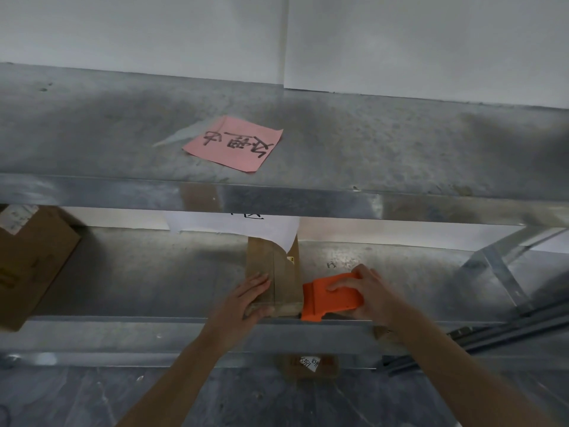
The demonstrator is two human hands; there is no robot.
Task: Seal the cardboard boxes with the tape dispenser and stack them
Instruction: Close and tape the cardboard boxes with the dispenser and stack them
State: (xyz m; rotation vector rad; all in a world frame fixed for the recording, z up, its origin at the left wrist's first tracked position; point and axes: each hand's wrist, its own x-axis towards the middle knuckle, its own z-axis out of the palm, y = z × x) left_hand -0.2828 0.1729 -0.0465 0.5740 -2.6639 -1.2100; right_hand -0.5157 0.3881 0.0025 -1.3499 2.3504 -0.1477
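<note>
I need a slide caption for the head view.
On a grey metal shelf, left hand presses a narrow brown cardboard box; right hand grips an orange plastic tape dispenser.

A pink square paper note point(235, 144) bearing black handwritten characters lies on the top deck of a galvanised grey metal shelf rack point(400, 143), with a curling white paper sheet point(221, 224) hanging just below that deck's front lip, a white panelled wall point(400, 41) behind it and a mottled grey floor point(92, 396) beneath.

**Cardboard, plastic, metal**

Under my left fingers point(258, 282) the box point(261, 260) is matt brown cardboard. My right fingers point(340, 285) hold the tape dispenser point(326, 300), smooth orange plastic. Beyond them the shelf point(400, 272) is dull, speckled metal.
</note>
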